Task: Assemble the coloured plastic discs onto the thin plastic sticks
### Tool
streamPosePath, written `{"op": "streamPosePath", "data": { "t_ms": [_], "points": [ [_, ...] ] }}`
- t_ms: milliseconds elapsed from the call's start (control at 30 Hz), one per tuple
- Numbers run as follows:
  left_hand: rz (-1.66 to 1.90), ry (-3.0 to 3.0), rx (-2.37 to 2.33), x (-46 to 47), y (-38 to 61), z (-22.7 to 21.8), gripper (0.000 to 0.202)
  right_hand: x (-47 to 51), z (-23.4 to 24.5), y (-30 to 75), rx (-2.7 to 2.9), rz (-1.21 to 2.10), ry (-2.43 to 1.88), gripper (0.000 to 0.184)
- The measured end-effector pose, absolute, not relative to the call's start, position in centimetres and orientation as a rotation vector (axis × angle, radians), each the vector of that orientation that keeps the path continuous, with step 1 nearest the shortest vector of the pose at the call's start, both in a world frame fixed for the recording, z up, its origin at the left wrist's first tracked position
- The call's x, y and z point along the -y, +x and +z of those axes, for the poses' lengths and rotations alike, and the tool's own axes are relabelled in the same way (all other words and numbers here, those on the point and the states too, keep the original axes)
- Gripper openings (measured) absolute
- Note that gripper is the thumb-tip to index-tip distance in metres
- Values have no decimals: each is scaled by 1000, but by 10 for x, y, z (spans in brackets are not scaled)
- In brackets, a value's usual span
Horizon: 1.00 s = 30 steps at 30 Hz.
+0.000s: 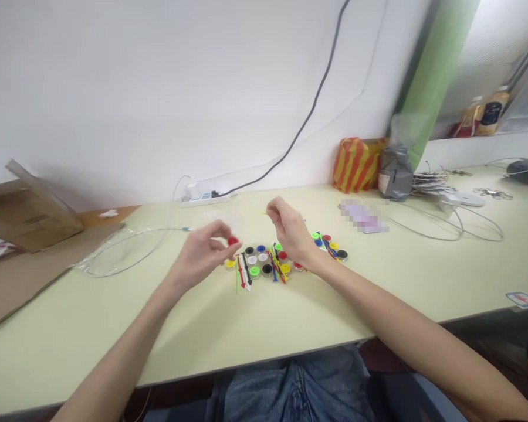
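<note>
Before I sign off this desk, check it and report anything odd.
The thin coloured sticks lie askew across the round coloured caps, some jutting past the group's front edge. A pixelated patch also hides something on the desk.

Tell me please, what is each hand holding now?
Left hand: closed, pinching a red piece.
Right hand: closed, pinching a thin yellow stick.

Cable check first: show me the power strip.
In the head view, the white power strip sits on the table against the wall, beyond the left hand.
</note>
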<state>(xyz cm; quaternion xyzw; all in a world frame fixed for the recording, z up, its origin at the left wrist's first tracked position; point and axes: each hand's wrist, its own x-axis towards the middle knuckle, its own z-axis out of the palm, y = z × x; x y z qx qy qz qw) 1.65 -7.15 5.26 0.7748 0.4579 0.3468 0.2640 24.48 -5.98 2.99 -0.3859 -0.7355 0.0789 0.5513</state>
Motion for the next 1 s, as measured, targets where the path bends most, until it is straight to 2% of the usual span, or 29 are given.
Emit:
{"op": "streamPosePath", "data": {
  "t_ms": [133, 333, 433, 567, 733, 1000],
  "points": [
    [1145, 1866, -1065, 40, 71, 45, 44, 57, 32, 254, 1607, 309, -969, 18],
    [1314, 1779, -1038, 28, 82, 21, 35, 54, 22, 253, 1751, 459, -928, 16],
    [1364, 1904, -1093, 28, 65, 17, 30, 56, 15, 244, 1843, 417, -863, 18],
    [1392, 2394, -1429, 8, 41, 12, 19, 64, 12, 237, 1974, 432, -759, 19],
    [1342, 2469, -1662, -13, 24, 2, 16, 74, 13, 232, 2355, 277, -639, 21],
    [1296, 2477, -1696, -12, 29, 1, 18, 75, 5, 215, 2743, 3, -523, 31]
  ]
}}
